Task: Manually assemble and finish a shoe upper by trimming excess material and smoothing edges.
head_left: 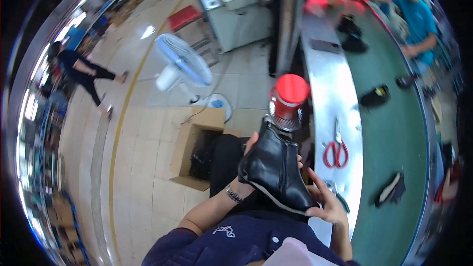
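A black leather ankle boot with a pale sole edge lies tilted on its side between my two hands, close to my body. My left hand grips it around the heel and back of the shaft, partly hidden behind the boot. At the toe, my right hand has its thumb on the sole edge and its fingers along the upper. Just beyond the boot's top stands a clear container with a red lid. Red-handled scissors lie on the metal ledge to the right.
A green conveyor belt on the right carries several dark shoes. The metal ledge beside it holds a dark phone. To the left are an open cardboard box and a standing fan. Other people work or walk farther off.
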`<state>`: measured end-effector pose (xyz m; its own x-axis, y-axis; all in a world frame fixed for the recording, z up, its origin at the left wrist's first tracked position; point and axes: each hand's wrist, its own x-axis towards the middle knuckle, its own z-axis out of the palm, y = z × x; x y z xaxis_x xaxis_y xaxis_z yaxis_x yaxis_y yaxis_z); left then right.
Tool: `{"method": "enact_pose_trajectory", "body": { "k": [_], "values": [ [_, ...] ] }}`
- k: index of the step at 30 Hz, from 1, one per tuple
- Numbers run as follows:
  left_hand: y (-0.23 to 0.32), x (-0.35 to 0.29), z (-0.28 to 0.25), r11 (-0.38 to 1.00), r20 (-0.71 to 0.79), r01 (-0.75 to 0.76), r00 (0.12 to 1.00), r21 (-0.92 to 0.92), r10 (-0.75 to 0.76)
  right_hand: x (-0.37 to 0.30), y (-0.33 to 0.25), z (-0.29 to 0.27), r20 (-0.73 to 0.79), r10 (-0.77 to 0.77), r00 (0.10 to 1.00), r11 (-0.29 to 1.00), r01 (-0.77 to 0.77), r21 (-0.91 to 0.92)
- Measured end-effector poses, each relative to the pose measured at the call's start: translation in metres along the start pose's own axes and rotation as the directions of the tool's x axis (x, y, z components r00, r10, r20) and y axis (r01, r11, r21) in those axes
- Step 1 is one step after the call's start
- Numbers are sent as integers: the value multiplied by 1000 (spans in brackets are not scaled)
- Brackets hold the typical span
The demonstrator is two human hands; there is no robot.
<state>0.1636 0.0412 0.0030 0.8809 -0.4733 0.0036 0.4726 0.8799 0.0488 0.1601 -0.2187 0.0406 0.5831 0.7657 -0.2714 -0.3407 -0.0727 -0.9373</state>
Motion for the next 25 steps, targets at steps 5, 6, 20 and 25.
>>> {"method": "enact_pose_trajectory", "body": {
  "k": [5,6,20,25],
  "values": [
    [-5,29,-1,989,-184,142,974,43,-131,-1,6,-5,-210,-120,970,940,43,-337],
    [-9,34,-5,993,-301,106,950,54,-85,-5,-2,-1,-319,-53,946,996,25,-91],
    [6,-4,-23,861,-446,223,895,457,5,-46,46,-208,-914,-406,-24,748,-583,-317],
    [9,-24,-26,813,-419,244,908,529,1,44,2,-267,-841,-481,246,614,-590,-524]
  ]
}}
